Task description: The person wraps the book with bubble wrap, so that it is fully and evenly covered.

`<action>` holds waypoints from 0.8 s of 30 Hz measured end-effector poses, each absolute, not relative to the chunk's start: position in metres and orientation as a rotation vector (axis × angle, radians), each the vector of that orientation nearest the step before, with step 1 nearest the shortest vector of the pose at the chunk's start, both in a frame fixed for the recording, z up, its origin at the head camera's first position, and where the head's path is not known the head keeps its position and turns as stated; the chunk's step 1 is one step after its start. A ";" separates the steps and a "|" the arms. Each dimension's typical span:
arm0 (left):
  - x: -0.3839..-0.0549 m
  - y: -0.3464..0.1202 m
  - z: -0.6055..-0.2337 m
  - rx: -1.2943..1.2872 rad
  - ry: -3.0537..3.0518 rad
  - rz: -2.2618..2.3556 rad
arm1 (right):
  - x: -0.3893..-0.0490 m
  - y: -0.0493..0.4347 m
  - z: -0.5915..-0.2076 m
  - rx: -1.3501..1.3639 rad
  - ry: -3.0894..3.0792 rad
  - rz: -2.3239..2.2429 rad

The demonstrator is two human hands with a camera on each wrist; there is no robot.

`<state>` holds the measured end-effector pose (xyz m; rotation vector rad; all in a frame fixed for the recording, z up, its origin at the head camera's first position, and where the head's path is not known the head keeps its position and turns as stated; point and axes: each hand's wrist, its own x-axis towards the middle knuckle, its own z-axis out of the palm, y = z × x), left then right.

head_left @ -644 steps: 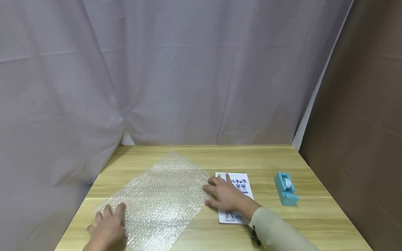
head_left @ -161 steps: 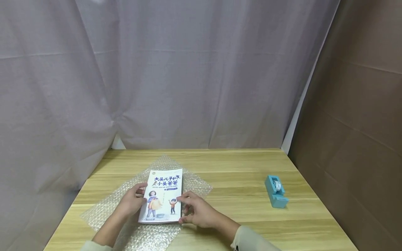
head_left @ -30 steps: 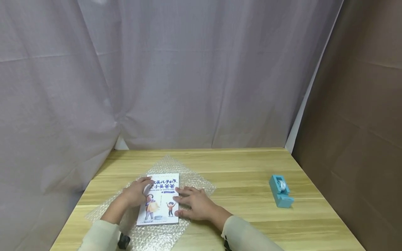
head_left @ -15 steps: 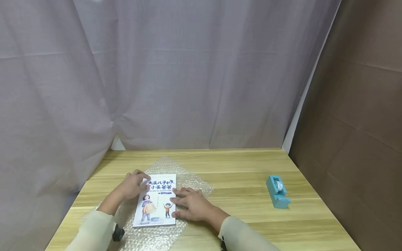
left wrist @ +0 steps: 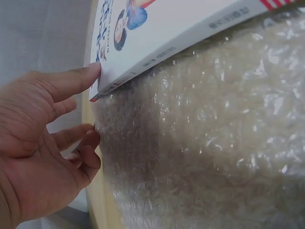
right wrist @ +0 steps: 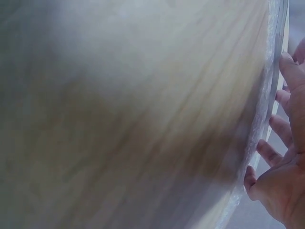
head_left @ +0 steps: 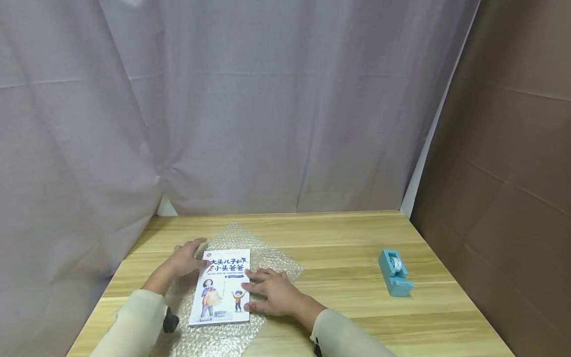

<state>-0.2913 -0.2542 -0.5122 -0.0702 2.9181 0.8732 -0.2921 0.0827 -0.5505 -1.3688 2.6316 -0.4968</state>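
Observation:
A white paperback book [head_left: 225, 292] with a drawn cover and blue title lies flat on a sheet of clear bubble wrap [head_left: 278, 260], whose corners stick out around it. By the book's upper left corner is my left hand [head_left: 185, 259]. Its thumb touches the corner, while the other fingers reach the far edge of the bubble wrap [left wrist: 209, 119], as the left wrist view shows. My right hand [head_left: 276, 292] rests with spread fingers on the book's right edge. The right wrist view shows that hand [right wrist: 286, 176] only at its right border.
A blue tape dispenser [head_left: 395, 273] with a roll of clear tape stands on the right of the wooden table [head_left: 339, 317]. Grey cloth [head_left: 241, 109] hangs behind the table, and a brown panel [head_left: 504, 163] rises along the right side.
The book, first right of the bubble wrap, was brought onto it by both hands. Over the last second my left hand has slid from the book's left edge to its upper left corner.

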 end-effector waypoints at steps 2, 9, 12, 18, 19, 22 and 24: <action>-0.292 -0.254 -0.512 -0.084 2.902 0.881 | -0.292 0.083 -0.550 -1.368 2.630 -0.500; -0.293 -0.250 -0.511 -0.042 2.905 0.911 | -0.290 0.084 -0.549 -1.372 2.635 -0.493; -0.294 -0.250 -0.514 -0.035 2.908 0.915 | -0.291 0.084 -0.550 -1.373 2.638 -0.492; -0.298 -0.249 -0.514 -0.011 2.925 0.916 | -0.292 0.084 -0.553 -1.367 2.635 -0.494; -0.298 -0.249 -0.514 -0.005 2.931 0.915 | -0.292 0.084 -0.553 -1.366 2.634 -0.495; -0.300 -0.247 -0.512 -0.007 2.934 0.936 | -0.292 0.084 -0.553 -1.364 2.634 -0.495; -0.300 -0.247 -0.512 -0.002 2.939 0.945 | -0.292 0.083 -0.553 -1.362 2.633 -0.497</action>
